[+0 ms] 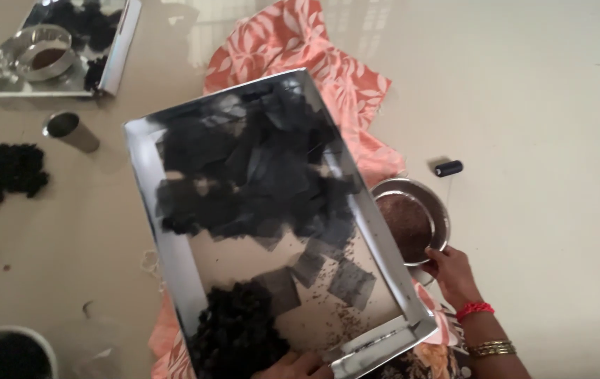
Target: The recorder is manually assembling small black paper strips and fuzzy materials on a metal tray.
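head camera looks down on a long rectangular shiny steel tray [174, 267] lying on a pale floor, over a crumpled orange cloth with a white leaf print [314, 49]. its long axis runs from the near right corner up toward the far left, so it sits skewed across the view. dark square pieces of thin black net [258, 175] cover its far half, and a heap of black curly clumps [237, 333] fills the near left corner.

right hand [451, 274] is at the near right, just beside the tray's long right edge, fingers curled onto the near rim of a round steel bowl of brown grainy stuff [426, 238]; the bowl touches or nearly touches the tray's edge, which of the two i cannot tell. left hand [296, 365] shows only as knuckles at the bottom edge, touching the tray's near short end beside the black heap; whether it grips or just rests i cannot tell.

so the bowl lies right of the tray, nearer the right hand, and the black heap nearer the left.

a small black thread spool [449, 168] lies well apart, further right.
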